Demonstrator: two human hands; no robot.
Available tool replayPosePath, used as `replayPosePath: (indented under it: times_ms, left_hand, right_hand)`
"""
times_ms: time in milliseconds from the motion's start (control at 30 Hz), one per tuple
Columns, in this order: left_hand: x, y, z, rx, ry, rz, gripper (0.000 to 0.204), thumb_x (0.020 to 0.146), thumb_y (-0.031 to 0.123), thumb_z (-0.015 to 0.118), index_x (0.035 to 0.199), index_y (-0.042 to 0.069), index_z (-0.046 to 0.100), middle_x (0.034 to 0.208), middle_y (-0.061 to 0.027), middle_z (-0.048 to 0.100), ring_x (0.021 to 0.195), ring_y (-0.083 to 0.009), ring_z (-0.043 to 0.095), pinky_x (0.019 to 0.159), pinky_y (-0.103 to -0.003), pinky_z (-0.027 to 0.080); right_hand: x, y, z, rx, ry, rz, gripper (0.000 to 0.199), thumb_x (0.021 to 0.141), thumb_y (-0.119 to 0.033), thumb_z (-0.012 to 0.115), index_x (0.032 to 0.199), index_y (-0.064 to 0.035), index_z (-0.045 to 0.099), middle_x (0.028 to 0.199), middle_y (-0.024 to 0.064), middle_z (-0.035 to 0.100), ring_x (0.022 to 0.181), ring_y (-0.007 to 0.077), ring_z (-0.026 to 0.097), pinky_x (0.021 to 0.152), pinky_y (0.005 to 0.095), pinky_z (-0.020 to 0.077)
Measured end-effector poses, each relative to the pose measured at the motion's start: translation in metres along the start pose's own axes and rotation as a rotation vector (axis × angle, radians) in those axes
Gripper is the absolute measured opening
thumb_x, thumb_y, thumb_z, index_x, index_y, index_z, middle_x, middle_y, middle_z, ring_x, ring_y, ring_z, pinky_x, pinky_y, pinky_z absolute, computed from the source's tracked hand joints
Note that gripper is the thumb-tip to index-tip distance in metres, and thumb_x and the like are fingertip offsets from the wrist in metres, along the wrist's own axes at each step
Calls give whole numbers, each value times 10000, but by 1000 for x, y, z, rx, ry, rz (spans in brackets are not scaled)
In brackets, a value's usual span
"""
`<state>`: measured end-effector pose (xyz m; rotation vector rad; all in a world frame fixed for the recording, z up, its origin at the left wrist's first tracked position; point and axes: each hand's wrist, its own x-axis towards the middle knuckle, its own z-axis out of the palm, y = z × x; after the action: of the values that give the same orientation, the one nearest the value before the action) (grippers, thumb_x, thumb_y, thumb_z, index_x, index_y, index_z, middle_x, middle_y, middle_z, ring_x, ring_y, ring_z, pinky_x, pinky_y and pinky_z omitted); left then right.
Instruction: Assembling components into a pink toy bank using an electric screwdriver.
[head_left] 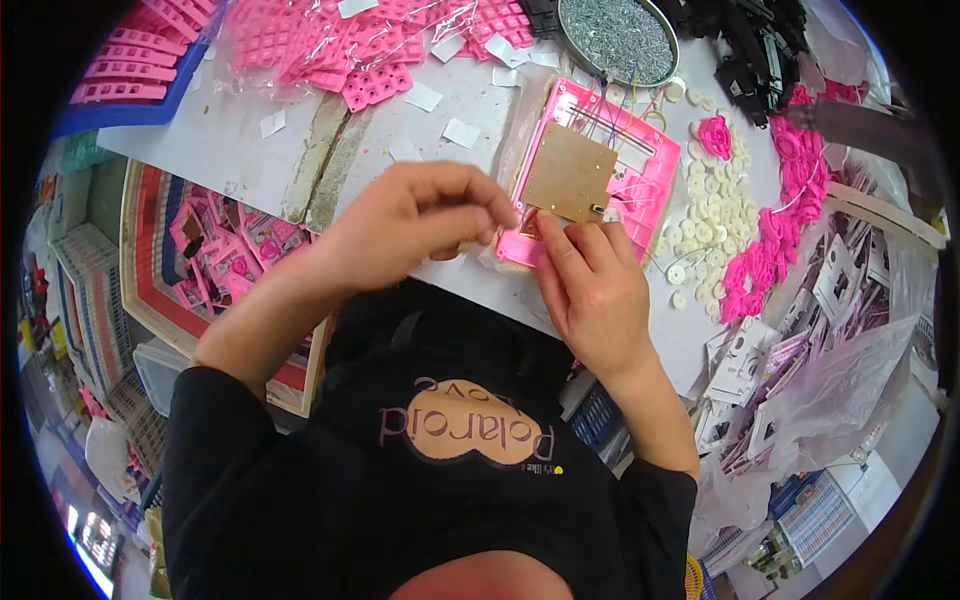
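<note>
Head view looks down on two bare hands working at one pink plastic housing [640, 175] that lies on a white worktable [250, 140], just beyond the person's chest. One brown circuit board [568, 175] sits inside the housing, with several thin coloured wires [625, 110] running off its far edge. The left hand [415, 225] has its fingers curled together, tips pinched at the near left corner of the housing; whether something small is between them cannot be told. The right hand [590, 285] rests on the near edge of the housing, its fingers bent and pressing down on the pink rim, not closed around anything. One round metal dish of small screws [617, 38] stands at the far side of the table. Right of the housing lies a loose heap of white discs [715, 205], too many to count, and beside it a string of pink moulded parts [770, 245]. Clear bags of pink rubber pads [370, 45] lie far left, one blue tray [130, 95] of more pink parts beside them, and black plastic parts [750, 45] are piled far right. Crates and bagged cards crowd the floor on both sides.
</note>
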<state>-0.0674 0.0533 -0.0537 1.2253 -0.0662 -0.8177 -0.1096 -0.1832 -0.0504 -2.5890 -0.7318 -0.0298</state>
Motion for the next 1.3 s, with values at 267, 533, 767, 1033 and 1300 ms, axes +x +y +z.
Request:
replayPosePath:
  times_ms: [267, 533, 767, 1033, 1300]
  left_hand:
    - [18, 19, 3, 135, 24, 139, 337, 907, 17, 622, 1241, -24, 631, 970, -58, 685, 674, -43, 546, 581, -189, 424]
    - [17, 27, 32, 670, 28, 313, 313, 917, -17, 614, 1229, -8, 620, 880, -66, 730, 722, -77, 667, 652, -229, 522]
    - [36, 19, 46, 372, -184, 175, 363, 904, -82, 533, 1265, -42, 545, 940, -101, 731, 813, -128, 701, 726, -265, 557]
    - [39, 15, 47, 519, -215, 91, 281, 924, -16, 537, 1198, -44, 594, 974, -97, 732, 818, -128, 711, 670, -260, 545]
    - [52, 14, 55, 989, -9, 465, 232, 879, 67, 628, 1107, 40, 656, 938, -69, 713, 761, -213, 697, 652, -303, 527]
  right_hand:
    - [5, 3, -19, 37, -189, -76, 378, 820, -141, 703, 1179, -27, 660, 912, 96, 550, 886, 271, 543, 763, 369, 494]
    - [-2, 16, -28, 191, 146, -71, 287, 747, -55, 753, 1029, -21, 711, 926, 82, 622, 813, 272, 597, 671, 371, 511]
    - [6, 11, -40, 134, 221, -160, 353, 664, -28, 790, 1005, -59, 702, 876, 69, 635, 744, 250, 598, 600, 339, 491]
    - [-4, 14, -37, 23, 231, -35, 271, 722, -28, 771, 973, -58, 674, 902, 64, 645, 767, 250, 607, 616, 339, 507]
    - [-33, 21, -48, 258, 90, 324, 184, 760, -8, 763, 934, -30, 706, 829, 93, 655, 653, 214, 621, 606, 320, 503]
